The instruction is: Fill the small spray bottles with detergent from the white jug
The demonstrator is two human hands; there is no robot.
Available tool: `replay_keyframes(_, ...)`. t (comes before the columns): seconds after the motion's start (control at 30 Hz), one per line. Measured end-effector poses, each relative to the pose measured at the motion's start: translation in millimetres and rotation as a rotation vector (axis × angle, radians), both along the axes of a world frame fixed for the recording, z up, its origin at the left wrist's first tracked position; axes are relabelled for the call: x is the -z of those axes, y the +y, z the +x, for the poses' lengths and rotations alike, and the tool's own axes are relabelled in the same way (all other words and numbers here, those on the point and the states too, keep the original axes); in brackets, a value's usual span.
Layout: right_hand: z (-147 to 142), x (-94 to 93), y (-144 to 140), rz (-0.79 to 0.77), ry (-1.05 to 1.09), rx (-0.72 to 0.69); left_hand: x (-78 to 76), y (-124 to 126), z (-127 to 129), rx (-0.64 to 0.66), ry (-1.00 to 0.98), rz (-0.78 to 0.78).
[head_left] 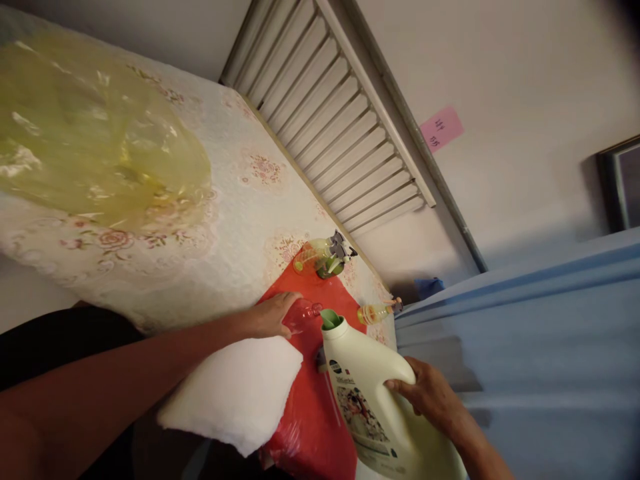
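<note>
Your right hand (425, 393) is wrapped around the handle of the big pale-green detergent jug (380, 407) at five o'clock — fingers curled tight, grip closed. The jug tilts toward eleven o'clock, its open green spout (330, 320) just beside the mouth of the small clear bottle (303, 315). Your left hand (273, 315), at the centre, curls around that bottle and steadies it on the red plastic sheet (313, 407). A white folded cloth (235, 393) lies at seven o'clock. Toward twelve o'clock — a yellow spray bottle (323, 257); at two o'clock, a smaller yellow bottle (377, 312).
</note>
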State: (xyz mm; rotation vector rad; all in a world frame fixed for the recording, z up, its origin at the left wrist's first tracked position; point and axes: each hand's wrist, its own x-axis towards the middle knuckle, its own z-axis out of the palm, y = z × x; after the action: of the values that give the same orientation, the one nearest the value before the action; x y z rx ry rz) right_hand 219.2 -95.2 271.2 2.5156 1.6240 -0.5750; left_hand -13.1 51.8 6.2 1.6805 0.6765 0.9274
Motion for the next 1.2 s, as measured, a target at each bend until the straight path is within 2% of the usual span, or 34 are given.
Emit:
replay_keyframes(0.3,-4,-1.5,1,-0.012,0.004,0.015,-7.7,-2,-2,0.000,0.039,0.006)
replay_keyframes(0.5,-7,-2.6,2,-0.023,-0.004,0.022,-4.1,-2,-1,0.003,0.018,-0.018)
replay_keyframes(0.73,0,-0.2,3,-0.055,-0.002,0.010,-3.3,-1,-1,0.017,0.095,0.071)
replay_keyframes(1.2,4,-0.4,2,-0.077,-0.001,0.002,-1.8,0,0,0.025,0.109,0.076)
